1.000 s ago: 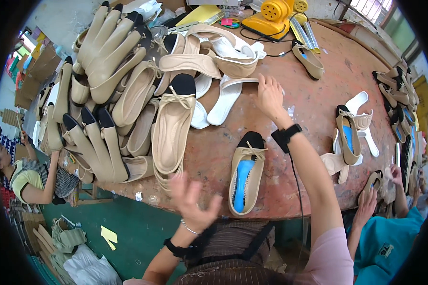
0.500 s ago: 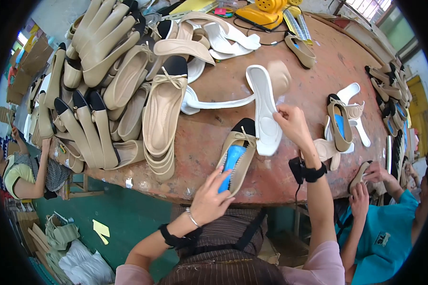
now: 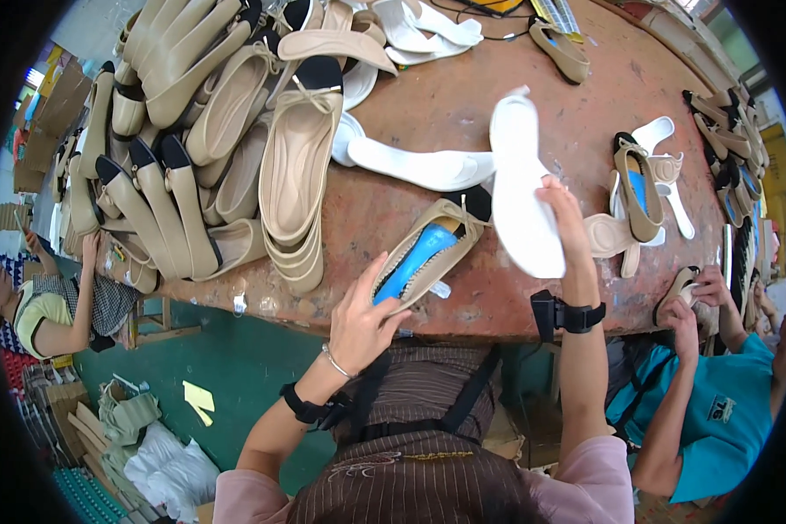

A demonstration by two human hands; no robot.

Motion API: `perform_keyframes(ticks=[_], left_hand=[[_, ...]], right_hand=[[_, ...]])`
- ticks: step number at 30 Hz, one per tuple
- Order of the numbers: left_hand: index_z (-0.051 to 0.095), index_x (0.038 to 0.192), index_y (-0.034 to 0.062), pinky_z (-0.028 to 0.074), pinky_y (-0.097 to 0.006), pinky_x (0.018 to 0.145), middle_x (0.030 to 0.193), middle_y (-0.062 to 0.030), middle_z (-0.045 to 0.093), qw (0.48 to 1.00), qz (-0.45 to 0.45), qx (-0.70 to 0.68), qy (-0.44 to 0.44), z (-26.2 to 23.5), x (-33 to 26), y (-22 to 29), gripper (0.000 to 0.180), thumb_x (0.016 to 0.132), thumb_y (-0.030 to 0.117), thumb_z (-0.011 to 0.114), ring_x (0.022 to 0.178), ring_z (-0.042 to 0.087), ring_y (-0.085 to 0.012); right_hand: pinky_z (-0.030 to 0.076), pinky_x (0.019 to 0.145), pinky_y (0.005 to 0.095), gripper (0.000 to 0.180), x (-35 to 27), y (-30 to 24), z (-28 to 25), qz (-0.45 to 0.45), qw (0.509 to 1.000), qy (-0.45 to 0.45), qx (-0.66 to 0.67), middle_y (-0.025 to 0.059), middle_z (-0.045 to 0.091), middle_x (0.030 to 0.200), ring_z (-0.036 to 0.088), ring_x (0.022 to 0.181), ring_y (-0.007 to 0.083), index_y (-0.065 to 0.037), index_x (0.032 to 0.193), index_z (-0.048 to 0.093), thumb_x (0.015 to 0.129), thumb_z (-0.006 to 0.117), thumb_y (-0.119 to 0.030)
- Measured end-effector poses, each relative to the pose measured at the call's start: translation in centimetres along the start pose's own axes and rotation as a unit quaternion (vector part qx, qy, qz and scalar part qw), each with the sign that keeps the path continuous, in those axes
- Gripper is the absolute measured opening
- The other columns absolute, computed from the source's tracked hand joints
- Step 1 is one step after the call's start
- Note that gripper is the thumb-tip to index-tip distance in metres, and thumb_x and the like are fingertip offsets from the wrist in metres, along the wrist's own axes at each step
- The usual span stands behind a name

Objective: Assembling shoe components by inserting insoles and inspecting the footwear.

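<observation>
My left hand (image 3: 360, 321) grips a beige flat shoe (image 3: 445, 249) by its heel end. The shoe has a black toe, a small bow and a blue form (image 3: 417, 260) inside, and it lies on the table with its toe pointing away to the right. In my right hand (image 3: 568, 218) is a white insole (image 3: 522, 179), pinched at its edge and raised over the table beside the shoe's toe; its plain white face shows. Another white insole (image 3: 419, 166) lies flat just beyond the shoe, its right end partly behind the held one.
A tall heap of beige shoes (image 3: 218, 131) fills the table's left side. At right sit a shoe with a blue inside (image 3: 637, 188) and several insole pieces. A co-worker in a teal shirt (image 3: 716, 410) handles a shoe near the right edge. Another person (image 3: 52, 314) sits at far left.
My right hand has turned the white insole so a plain face shows instead of its padded one. The shoe under my left hand has swung its toe rightward. The whole view has shifted slightly.
</observation>
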State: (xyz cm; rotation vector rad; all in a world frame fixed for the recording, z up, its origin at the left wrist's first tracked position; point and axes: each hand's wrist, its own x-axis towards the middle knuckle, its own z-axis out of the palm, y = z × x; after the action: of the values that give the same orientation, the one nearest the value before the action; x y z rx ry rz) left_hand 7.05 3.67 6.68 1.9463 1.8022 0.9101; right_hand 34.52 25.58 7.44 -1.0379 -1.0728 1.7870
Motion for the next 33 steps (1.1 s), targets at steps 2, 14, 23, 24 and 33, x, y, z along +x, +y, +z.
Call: perform_keyframes(ticks=[2,14,23,24,33], left_hand=[[0.076,0.084,0.0024,0.053,-0.042,0.100,0.145,-0.0259,0.054,1.000,-0.001,-0.020,-0.004,-1.0,0.0,-0.5,0.018,0.071,0.011,0.086,0.123,0.062,-0.0409],[0.071,0.112,0.0058,0.045,-0.046,0.109,0.146,-0.0235,0.054,0.997,-0.007,-0.041,-0.071,-5.9,-3.7,-5.0,0.045,0.068,-0.004,0.079,0.133,0.054,-0.0423],[0.008,0.158,-0.0011,0.042,-0.047,0.110,0.149,-0.0276,0.042,0.999,-0.023,-0.037,0.027,-1.6,-5.4,-6.6,0.132,0.068,0.040,0.094,0.131,0.052,-0.0383],[0.008,0.158,-0.0011,0.042,-0.047,0.110,0.149,-0.0276,0.042,0.999,-0.024,-0.037,0.021,-1.3,-5.7,-6.9,0.132,0.068,0.040,0.094,0.131,0.052,-0.0383],[-0.016,0.158,0.0064,0.046,-0.046,0.108,0.150,-0.0276,0.038,0.994,-0.012,-0.097,0.054,-0.3,-6.1,-7.9,0.145,0.070,0.045,0.093,0.129,0.053,-0.0372]], right_hand=[[0.057,0.073,0.0262,0.013,-1.6,-0.8,1.0,-0.005,0.999,-0.032,0.040,0.0079,0.071,0.099,0.069,0.083,0.0129,-0.005,0.108,0.062,0.095,0.059,-0.007],[0.056,0.102,0.0422,0.062,-8.4,1.1,4.1,0.026,0.990,0.024,0.137,0.0322,0.051,0.144,0.064,0.124,0.0333,0.009,0.148,0.036,0.091,0.059,-0.003],[0.046,0.089,0.0453,0.060,-8.5,-1.0,6.9,-0.331,0.739,-0.023,-0.587,0.0171,0.062,0.125,0.057,0.105,0.0343,-0.003,0.142,0.055,0.085,0.069,-0.019],[0.045,0.088,0.0449,0.058,-8.7,-0.5,8.6,-0.328,0.717,-0.073,-0.611,0.0142,0.061,0.125,0.057,0.104,0.0323,-0.005,0.134,0.061,0.079,0.074,-0.016],[0.047,0.095,0.0398,0.034,-8.4,10.0,17.3,-0.289,0.821,-0.217,-0.442,0.0108,0.064,0.107,0.060,0.106,0.0273,-0.003,0.101,0.074,0.068,0.070,-0.008]])
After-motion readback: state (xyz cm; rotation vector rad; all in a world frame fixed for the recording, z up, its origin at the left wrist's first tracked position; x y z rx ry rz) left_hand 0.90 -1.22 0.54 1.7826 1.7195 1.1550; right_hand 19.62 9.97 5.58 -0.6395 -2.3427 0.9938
